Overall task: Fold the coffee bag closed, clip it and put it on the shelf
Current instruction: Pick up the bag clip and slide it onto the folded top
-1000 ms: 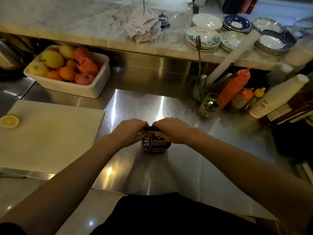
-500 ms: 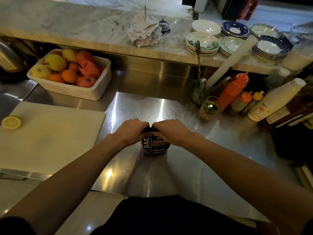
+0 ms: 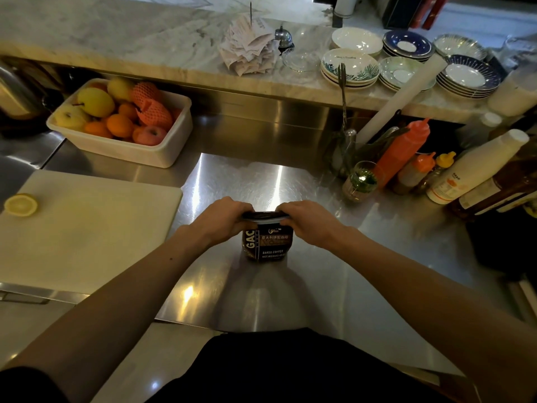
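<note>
A dark brown coffee bag (image 3: 268,245) with white lettering stands upright on the steel counter (image 3: 250,181), straight in front of me. Its top is rolled down into a flat fold (image 3: 266,216). My left hand (image 3: 222,221) pinches the left end of that fold and my right hand (image 3: 309,223) pinches the right end, knuckles toward me. My fingers hide both ends of the fold. I see no clip in the frame.
A white cutting board (image 3: 84,225) with a lemon half (image 3: 21,205) lies to the left. Behind it is a white tub of fruit (image 3: 122,120). Squeeze bottles (image 3: 401,154) and a glass (image 3: 360,181) crowd the right. Stacked plates (image 3: 350,65) sit on the marble ledge.
My hands have drawn slightly apart along the fold, so more of the rolled top and the label shows between them. The bag stays in the same spot.
</note>
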Demonstrator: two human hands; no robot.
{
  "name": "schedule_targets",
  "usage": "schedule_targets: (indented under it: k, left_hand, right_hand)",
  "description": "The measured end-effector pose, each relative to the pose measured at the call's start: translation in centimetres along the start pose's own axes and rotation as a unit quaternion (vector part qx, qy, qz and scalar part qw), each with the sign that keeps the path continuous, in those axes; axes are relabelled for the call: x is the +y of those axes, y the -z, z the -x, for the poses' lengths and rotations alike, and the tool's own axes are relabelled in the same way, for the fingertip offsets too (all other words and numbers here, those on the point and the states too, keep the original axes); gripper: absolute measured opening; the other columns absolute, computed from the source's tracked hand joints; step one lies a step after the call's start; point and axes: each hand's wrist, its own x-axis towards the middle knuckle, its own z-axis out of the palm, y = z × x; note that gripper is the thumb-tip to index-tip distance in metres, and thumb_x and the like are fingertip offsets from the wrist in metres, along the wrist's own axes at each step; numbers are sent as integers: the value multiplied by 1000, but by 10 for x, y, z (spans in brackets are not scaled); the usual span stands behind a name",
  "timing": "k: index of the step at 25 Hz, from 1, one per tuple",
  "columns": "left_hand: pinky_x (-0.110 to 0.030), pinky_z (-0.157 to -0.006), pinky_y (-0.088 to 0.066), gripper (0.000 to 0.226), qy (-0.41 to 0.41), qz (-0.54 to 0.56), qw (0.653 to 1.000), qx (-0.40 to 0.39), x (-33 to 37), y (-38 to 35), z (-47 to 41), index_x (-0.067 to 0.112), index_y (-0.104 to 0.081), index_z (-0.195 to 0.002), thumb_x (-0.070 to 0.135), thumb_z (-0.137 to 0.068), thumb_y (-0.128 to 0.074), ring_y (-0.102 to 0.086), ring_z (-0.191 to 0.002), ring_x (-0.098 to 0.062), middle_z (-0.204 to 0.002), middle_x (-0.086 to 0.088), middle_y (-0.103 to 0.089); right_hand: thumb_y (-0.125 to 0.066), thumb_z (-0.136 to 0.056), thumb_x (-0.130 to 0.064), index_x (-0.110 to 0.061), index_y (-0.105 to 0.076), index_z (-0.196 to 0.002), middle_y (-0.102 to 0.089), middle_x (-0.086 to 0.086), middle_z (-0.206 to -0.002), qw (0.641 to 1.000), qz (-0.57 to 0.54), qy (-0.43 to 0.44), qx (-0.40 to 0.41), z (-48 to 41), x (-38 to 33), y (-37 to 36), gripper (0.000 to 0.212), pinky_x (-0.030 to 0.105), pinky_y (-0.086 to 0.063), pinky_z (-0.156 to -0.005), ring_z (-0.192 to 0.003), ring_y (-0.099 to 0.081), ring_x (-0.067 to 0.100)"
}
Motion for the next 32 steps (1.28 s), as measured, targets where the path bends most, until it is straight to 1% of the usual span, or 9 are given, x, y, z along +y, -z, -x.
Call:
schedule_targets:
  k: [3,6,9,16,19,22,27,29,32]
  left_hand:
    - [-38,-76,-54,21,9,20,1000,9,-3,-2,0,10,-71,-105,22,-88,-70,-68,-83,-26,-91,-9,-75]
    - [-23,-71,-49,22,40,93,994,31,-10,-5,3,11,-73,-103,20,-84,-75,-68,-82,-20,-91,-5,-75]
    - [-20,-67,-49,18,89,200,974,63,-18,-15,11,16,-77,-95,22,-78,-79,-67,-75,-12,-84,0,-76]
    - [-25,-72,-58,20,216,555,792,135,-14,-50,26,5,-72,-99,6,-80,-76,-72,-83,-18,-92,-10,-77]
    - [-20,-64,-55,9,210,537,808,123,-11,-53,28,11,-73,-92,8,-84,-73,-70,-73,-11,-83,-2,-76]
    - [-15,-57,-49,7,207,491,832,154,-5,-51,22,17,-73,-86,10,-85,-72,-66,-68,-5,-76,4,-75]
    - [-15,-67,-53,12,182,503,823,189,2,-35,25,23,-75,-84,11,-83,-73,-72,-80,-7,-82,5,-77]
    - [-17,-70,-55,13,206,482,796,302,-4,-22,73,25,-75,-84,13,-82,-74,-73,-84,-10,-86,4,-78]
    - [-21,-72,-55,8,179,509,786,300,-11,-18,79,20,-76,-88,14,-82,-75,-72,-87,-12,-89,1,-77]
  right_hand:
    - [-52,-96,-15,-14,-61,-113,-69,7,-104,999,-33,-3,-8,-1,0,2,20,36,-51,-81,-93,-63,23]
    - [-55,-93,-7,-13,-63,-114,-70,6,-104,996,-89,-6,1,2,3,0,23,26,-48,-79,-93,-63,17]
    - [-63,-88,-5,-13,-68,-103,-70,0,-90,973,-191,-80,106,10,5,-12,17,31,-54,-79,-82,-64,10]
    - [-67,-85,-1,-19,-65,-103,-71,4,-104,850,-427,-220,216,18,-4,-44,25,41,-56,-89,-101,-67,17]
    - [-64,-87,0,-25,-67,-100,-72,-1,-105,830,-440,-249,235,23,-8,-53,29,37,-56,-91,-102,-67,11]
    - [-65,-87,0,-14,-70,-101,-73,2,-101,825,-429,-262,258,19,-7,-45,21,35,-57,-88,-98,-68,13]
    - [-65,-86,3,-12,-71,-102,-74,-1,-98,828,-425,-223,289,9,-13,-22,23,23,-57,-80,-94,-70,9]
    - [-64,-86,4,-18,-72,-100,-74,-5,-97,856,-454,-135,208,-7,-50,-22,28,18,-55,-76,-93,-70,8]
    - [-64,-86,1,-26,-72,-99,-75,-11,-95,843,-475,-125,220,-10,-61,-13,32,15,-53,-74,-94,-70,6]
